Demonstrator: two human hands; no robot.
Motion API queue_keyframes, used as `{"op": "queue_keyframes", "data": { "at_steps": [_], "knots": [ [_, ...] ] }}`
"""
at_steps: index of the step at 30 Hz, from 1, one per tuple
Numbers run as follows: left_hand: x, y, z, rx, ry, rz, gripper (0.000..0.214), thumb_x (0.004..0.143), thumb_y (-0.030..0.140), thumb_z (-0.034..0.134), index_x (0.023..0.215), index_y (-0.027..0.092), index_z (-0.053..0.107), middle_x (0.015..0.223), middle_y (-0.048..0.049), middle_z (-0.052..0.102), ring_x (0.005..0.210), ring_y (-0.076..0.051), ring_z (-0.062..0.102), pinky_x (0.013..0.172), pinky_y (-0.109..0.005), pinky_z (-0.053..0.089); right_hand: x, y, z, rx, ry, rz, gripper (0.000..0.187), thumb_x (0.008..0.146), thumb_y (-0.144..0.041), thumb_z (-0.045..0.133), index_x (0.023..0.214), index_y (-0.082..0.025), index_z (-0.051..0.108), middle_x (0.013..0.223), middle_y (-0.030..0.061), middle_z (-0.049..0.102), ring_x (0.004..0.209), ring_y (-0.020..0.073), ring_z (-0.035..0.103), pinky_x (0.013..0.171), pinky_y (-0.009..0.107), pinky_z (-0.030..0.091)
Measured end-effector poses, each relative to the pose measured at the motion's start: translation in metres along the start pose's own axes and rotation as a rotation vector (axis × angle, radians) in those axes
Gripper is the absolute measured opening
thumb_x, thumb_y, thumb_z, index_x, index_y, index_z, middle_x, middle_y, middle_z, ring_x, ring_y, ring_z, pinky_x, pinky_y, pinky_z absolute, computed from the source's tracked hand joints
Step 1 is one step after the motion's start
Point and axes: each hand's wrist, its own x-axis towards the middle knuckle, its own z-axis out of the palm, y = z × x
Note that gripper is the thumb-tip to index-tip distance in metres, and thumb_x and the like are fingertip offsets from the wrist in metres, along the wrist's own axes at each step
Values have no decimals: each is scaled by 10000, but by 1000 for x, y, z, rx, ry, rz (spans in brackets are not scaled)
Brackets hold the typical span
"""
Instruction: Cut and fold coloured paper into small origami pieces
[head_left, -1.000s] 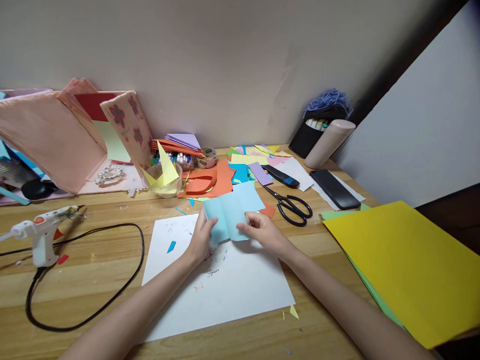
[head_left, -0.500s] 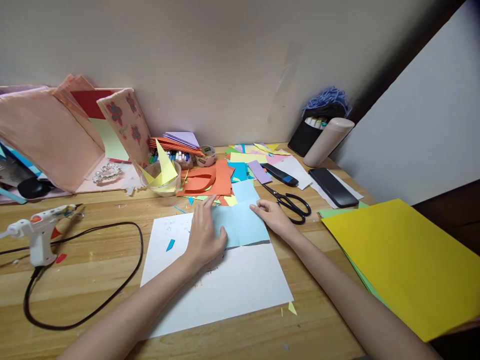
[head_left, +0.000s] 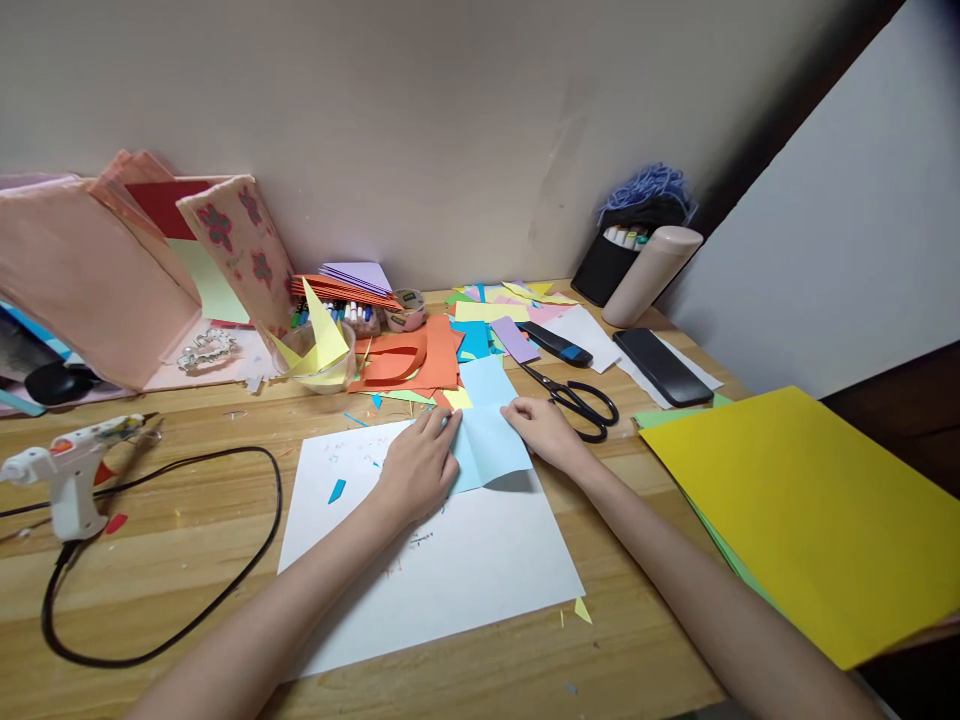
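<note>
A creased light-blue sheet of paper [head_left: 484, 445] lies over a larger white sheet [head_left: 495, 545], its lower right edge lifted a little. My left hand [head_left: 420, 460] rests on the left part of the blue sheet, fingers stretched out and pressing down, covering that side. At the right edge, my right hand [head_left: 546, 432] pinches the blue sheet between thumb and fingers. Another light-blue piece [head_left: 486, 378] shows just beyond it. Black-handled scissors [head_left: 585, 405] lie right of my right hand. A small blue scrap [head_left: 337, 491] sits on the white sheet, left of my left hand.
A white glue gun [head_left: 75, 480] with a looped black cable [head_left: 279, 500] is at left. Yellow sheets [head_left: 802, 520] lie at right, near a phone [head_left: 661, 367]. Along the back stand a plastic cup [head_left: 330, 375], orange paper [head_left: 405, 360], a utility knife [head_left: 556, 344] and a pen holder [head_left: 604, 265].
My left hand's fingers have come closer together and shifted right over the blue sheet. The sheet's lower right edge has risen; my right hand stays at its edge. The view has shifted slightly.
</note>
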Motion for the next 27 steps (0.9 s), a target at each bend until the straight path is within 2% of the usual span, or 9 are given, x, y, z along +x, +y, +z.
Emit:
{"op": "queue_keyframes", "data": {
  "at_steps": [8,16,19,23,27],
  "knots": [
    [2,-1,8,39,13,-11,460,803,174,353,1258,123,402,1157,-117,478,1037,-241,461,856,-354,408,-4,-2,-4,9,-110,42,317,754,-327,435,478,-185,371,421,-30,457,439,105,446,448,207,306],
    [2,-1,8,41,9,1,452,803,170,356,1248,115,417,1144,-116,478,1028,-234,455,866,-341,404,-5,3,-6,204,-185,142,303,760,-307,437,486,-178,444,436,5,548,362,89,451,394,196,350],
    [1,-2,9,27,20,3,453,814,167,350,1259,114,411,1146,-116,472,1039,-233,448,882,-340,395,-6,2,-7,227,-188,105,290,768,-337,452,525,-182,428,441,-14,532,372,90,460,401,195,344],
    [-1,-4,11,15,26,10,440,863,213,311,1280,103,398,1156,-128,463,1039,-245,437,905,-371,376,-7,1,-9,199,-173,75,321,747,-400,498,539,-195,364,395,-61,425,376,92,436,420,200,334],
    [-1,-4,11,22,19,8,444,879,229,292,1285,86,401,1173,-141,457,1036,-252,429,903,-385,376,-4,3,-9,173,-168,84,345,742,-421,501,521,-193,365,386,-58,421,383,95,432,425,204,333]
  ]
}}
